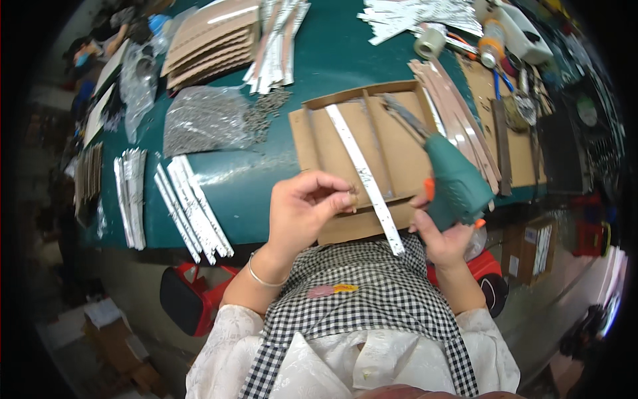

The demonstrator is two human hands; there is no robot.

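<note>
My left hand (302,209) is closed in a pinch above the near edge of a shallow cardboard tray (312,156). Something small and brownish seems to sit at its fingertips, too small to name. My right hand (442,239) grips a green pistol-shaped tool (455,176) with an orange trigger and a long grey tip, which points away over the tray. The tool's exact kind is unclear. Between my hands a white strip (359,166) with small dark marks lies slantwise across the tray, its near end reaching past the front edge.
On the green table (266,193) lie a plastic bag of small grey pieces (206,120), some spilled, and white strip bundles (193,206). Stacked brown panels (212,43) stand far left. Pinkish strips (465,126), a tape roll (430,41) and a white jug (522,33) are at right.
</note>
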